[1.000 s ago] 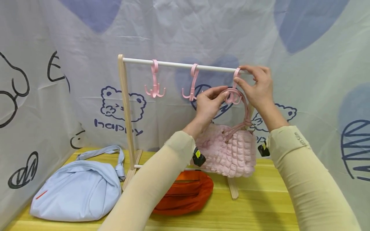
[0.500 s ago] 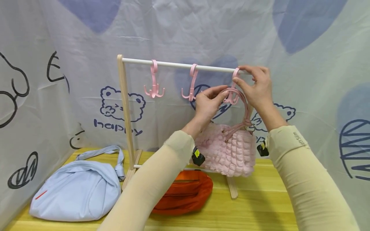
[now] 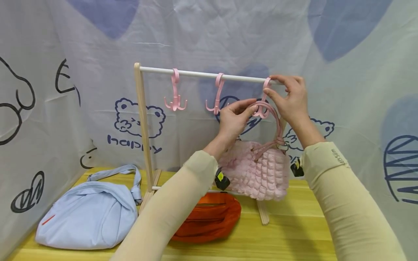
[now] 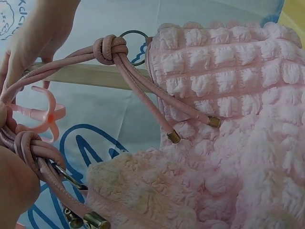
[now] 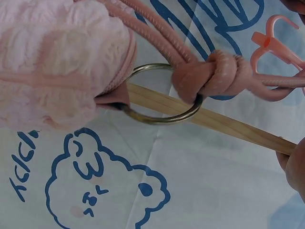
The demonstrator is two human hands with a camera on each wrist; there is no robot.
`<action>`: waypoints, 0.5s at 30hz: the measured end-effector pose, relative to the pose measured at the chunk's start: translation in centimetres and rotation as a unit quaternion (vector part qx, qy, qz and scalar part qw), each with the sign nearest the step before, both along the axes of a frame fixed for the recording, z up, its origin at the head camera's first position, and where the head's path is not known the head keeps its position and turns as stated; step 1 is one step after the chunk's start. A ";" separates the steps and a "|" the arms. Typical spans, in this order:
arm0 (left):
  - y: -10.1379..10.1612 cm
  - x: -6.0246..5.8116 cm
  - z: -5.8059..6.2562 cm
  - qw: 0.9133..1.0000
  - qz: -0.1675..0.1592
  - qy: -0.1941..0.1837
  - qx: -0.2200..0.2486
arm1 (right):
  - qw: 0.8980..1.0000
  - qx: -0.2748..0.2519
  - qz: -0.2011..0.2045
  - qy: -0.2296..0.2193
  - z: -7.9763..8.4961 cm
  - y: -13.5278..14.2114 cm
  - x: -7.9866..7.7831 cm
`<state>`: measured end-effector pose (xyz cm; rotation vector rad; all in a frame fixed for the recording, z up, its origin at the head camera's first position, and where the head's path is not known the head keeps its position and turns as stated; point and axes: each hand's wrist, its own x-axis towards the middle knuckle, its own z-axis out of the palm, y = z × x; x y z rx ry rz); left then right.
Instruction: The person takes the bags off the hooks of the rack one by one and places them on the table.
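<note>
My left hand (image 3: 233,121) pinches the cord handle (image 3: 278,127) of a puffy pink handbag (image 3: 258,172), holding the bag up in front of the rack's right side. With thumb and fingers, my right hand (image 3: 292,99) grips the upper part of the rightmost pink hook (image 3: 266,83) at the white rod. That hook's prongs (image 4: 47,114) lie close to the handle in the left wrist view; whether the cords rest on a prong cannot be told. A metal ring (image 5: 164,119) joins knotted cord to bag in the right wrist view.
Two more pink hooks, a left one (image 3: 175,90) and a middle one (image 3: 217,94), hang from the white rod (image 3: 196,74) of the wooden rack (image 3: 143,127). A light blue bag (image 3: 88,214) and an orange-red bag (image 3: 212,219) lie on the yellow wood-grain table (image 3: 294,232).
The left hand and handle have shifted very slightly down relative to the hook. Otherwise both hands keep their holds; the whole view has moved a little.
</note>
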<state>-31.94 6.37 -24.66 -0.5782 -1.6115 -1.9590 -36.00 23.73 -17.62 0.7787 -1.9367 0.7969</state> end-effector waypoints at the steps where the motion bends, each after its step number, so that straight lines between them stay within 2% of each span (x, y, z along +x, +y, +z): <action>1: 0.0 0.1 0.0 1.000 0.001 0.001 -0.001 | 1.000 0.000 0.002 0.000 0.0 0.0 0.0; 15: -1.3 1.2 0.0 1.000 0.001 0.012 0.010 | 1.000 0.002 -0.007 -0.012 0.0 0.0 -0.1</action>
